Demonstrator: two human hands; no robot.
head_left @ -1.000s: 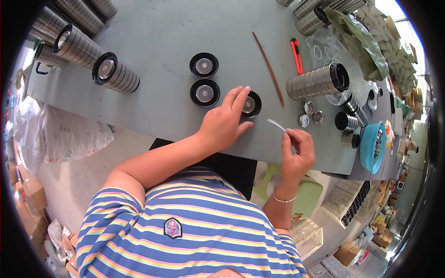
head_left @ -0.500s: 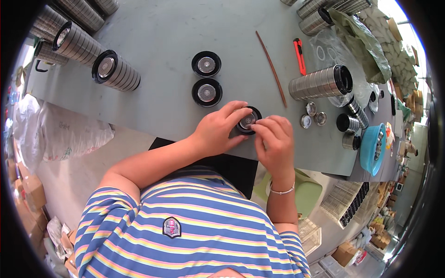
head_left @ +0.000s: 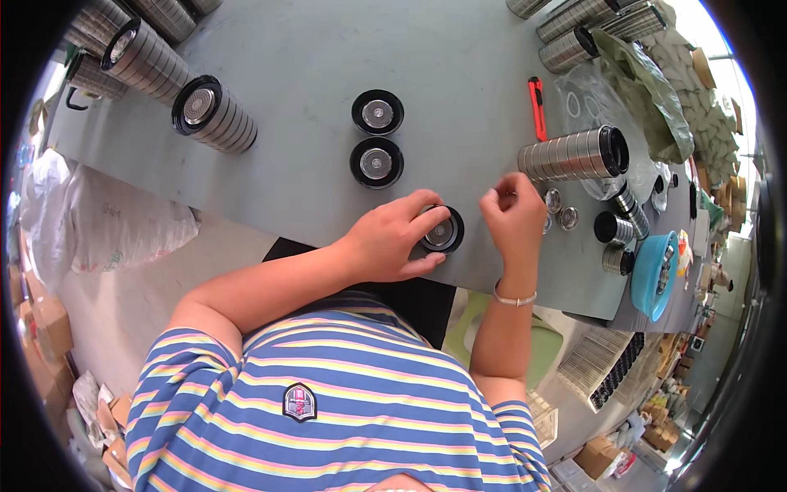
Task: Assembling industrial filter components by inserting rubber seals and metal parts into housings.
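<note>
My left hand (head_left: 398, 236) is closed around a round strainer-like lid (head_left: 440, 235) with a black rim and a metal centre, lying on the grey table near its front edge. Thumb and fingers grip its left side. To the right and a little farther back, my right hand (head_left: 512, 205) is raised with its fingers curled together. Whatever it holds, if anything, is hidden. Two similar black-rimmed lids, a far one (head_left: 378, 112) and a nearer one (head_left: 377, 162), lie beyond my left hand. Small shiny metal caps (head_left: 567, 217) lie beside my right hand, one partly covered by it.
A stack of metal rings (head_left: 215, 115) stands at the left, and another stack (head_left: 570, 154) lies at the right. Behind that are a red cutter knife (head_left: 537, 108) and a clear plastic bag (head_left: 586, 102). A blue basin (head_left: 652, 279) sits at the right edge.
My right hand has left the lid and moved right, its fingers curled. The brown stick that lay on the table no longer shows. My left hand stays on the lid.
</note>
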